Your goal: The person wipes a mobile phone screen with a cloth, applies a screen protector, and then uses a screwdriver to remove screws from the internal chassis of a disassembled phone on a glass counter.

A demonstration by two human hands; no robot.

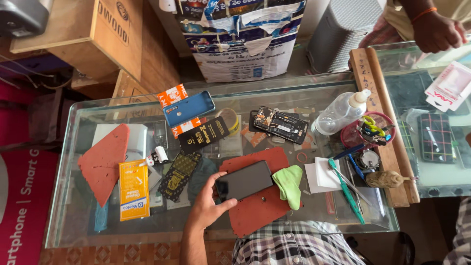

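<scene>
My left hand [208, 206] grips the near left end of a dark smartphone [245, 180] lying face up on a red rubber mat [260, 208] on the glass counter [73, 147]. A green cloth [289, 182] lies crumpled just right of the phone. My right hand is out of sight. Behind the mat sit a black flat packet [203, 135], a blue phone back cover [189, 108] and an opened phone [280, 124] showing its circuit boards.
A clear squeeze bottle [338, 114], a red basket of tools [373, 132], a teal tool [346, 189] and white pads [321, 174] lie right. A red triangular mat [103, 162] and yellow packet [133, 189] lie left. Another person's hand [436, 32] rests at the far right.
</scene>
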